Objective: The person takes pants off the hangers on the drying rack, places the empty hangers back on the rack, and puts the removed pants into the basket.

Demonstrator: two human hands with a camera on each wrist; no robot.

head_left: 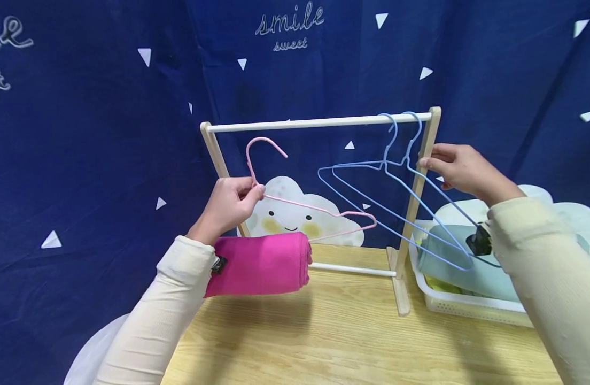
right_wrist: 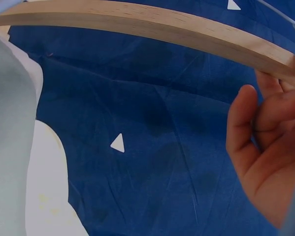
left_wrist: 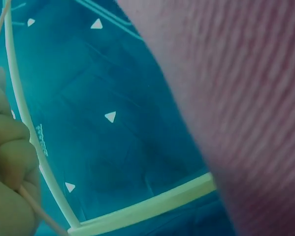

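Observation:
My left hand [head_left: 230, 206] pinches a pink hanger [head_left: 300, 204] just below its hook, between thumb and fingers. A folded magenta cloth [head_left: 256, 264] hangs on that hanger, whose lower bar runs into the cloth's top edge. The hook stands free, in front of and below the top rail [head_left: 295, 124] of a small wooden clothes rack. At the right, my right hand [head_left: 468, 168] grips the rack's right post [head_left: 415, 198]. In the right wrist view its fingertips touch the wood [right_wrist: 152, 19]. In the left wrist view the cloth [left_wrist: 236, 98] covers much of the right side.
Two blue hangers [head_left: 395, 133] hang at the rail's right end, beside the right post. Behind my right forearm, a white basket [head_left: 478, 307] holds a folded light blue-green cloth [head_left: 449, 264] and something yellow. The rack stands on a wooden table [head_left: 352, 342], before a dark blue curtain [head_left: 107, 133].

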